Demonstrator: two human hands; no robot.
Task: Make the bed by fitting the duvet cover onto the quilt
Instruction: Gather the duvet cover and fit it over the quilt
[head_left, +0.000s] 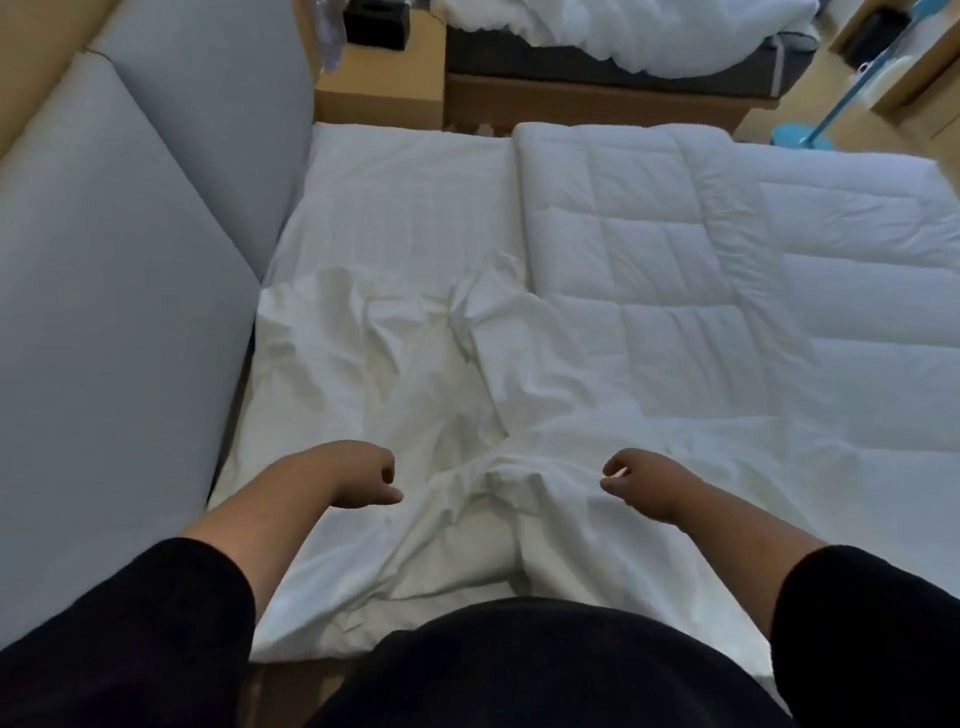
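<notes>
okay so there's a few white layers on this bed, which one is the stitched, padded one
The quilt, spread on the far right of the bed. Stitched squares make it puffy; the duvet cover near the hands is thin and crumpled, and the sheet lies flat.

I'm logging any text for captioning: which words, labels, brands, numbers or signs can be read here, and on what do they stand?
None can be read.
The quilt, the duvet cover and the grey headboard show no print.
The dark box on the bedside table is too blurred to show any label.
</notes>
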